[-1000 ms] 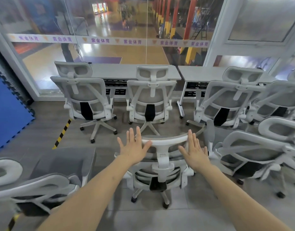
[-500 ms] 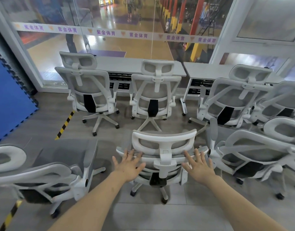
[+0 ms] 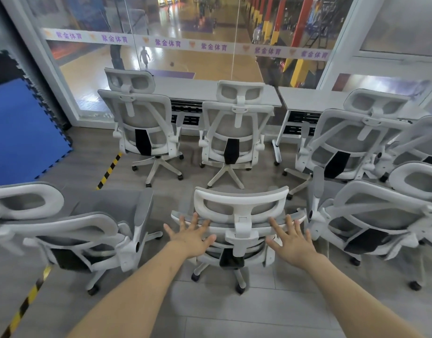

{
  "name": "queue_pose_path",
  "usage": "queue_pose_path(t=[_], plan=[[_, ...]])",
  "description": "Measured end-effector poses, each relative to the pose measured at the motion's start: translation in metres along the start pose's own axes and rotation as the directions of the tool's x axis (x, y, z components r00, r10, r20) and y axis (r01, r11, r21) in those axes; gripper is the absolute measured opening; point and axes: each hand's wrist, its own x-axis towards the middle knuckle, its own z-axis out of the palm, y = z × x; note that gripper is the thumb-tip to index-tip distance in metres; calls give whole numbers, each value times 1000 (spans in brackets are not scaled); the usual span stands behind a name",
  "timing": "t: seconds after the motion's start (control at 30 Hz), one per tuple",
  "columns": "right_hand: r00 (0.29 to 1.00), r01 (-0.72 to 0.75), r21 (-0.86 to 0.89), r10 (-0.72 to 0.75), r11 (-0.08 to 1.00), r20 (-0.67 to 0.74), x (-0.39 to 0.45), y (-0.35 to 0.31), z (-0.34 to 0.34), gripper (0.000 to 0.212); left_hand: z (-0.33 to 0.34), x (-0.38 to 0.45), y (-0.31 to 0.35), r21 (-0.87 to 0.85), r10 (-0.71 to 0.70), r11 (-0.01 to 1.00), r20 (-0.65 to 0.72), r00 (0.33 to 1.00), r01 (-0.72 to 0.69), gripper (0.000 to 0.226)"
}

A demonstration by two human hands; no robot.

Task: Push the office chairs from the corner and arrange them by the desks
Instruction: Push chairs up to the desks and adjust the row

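White-framed grey mesh office chair (image 3: 239,215) sits dead centre, both grips released with fingers spread — left hand (image 3: 190,236) and right hand (image 3: 293,242) flat at its backrest. Two matching parked chairs (image 3: 230,132) block the way to the long white surface (image 3: 185,87) — more crowd both sides.

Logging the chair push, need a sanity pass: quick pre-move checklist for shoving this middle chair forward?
1. Left hand on the backrest of the middle chair: ok, fingers straight against the top edge.
2. Right hand on the backrest: ok, fingers spread, same height.
3. Path ahead: not ok, the centre desk chair sits straight in front, already at the desk.
4. Side clearance: not ok, the left chair and the right chair crowd both sides.
5. Free desk slot: cannot tell.
6. Casters rolling freely: cannot tell.
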Motion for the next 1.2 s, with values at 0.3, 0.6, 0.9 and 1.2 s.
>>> queue_pose_path(t=[0.3,0.6,0.9,1.2], plan=[[997,72,-30,-73,997,-2,-27,19,13,69,27,-38,22,-46,-53,998,-17,998,52,76],[996,90,-31,-91,995,-19,-44,28,33,70,45,-64,31,-125,-87,989,-12,996,85,75],[997,79,-75,-78,994,27,-54,23,29,73,55,-71,23,-148,-65,987,-15,998,62,77],[999,46,-38,-45,998,27,-61,9,35,72,51,-65,6,-95,-14,995,-20,1000,12,77]])
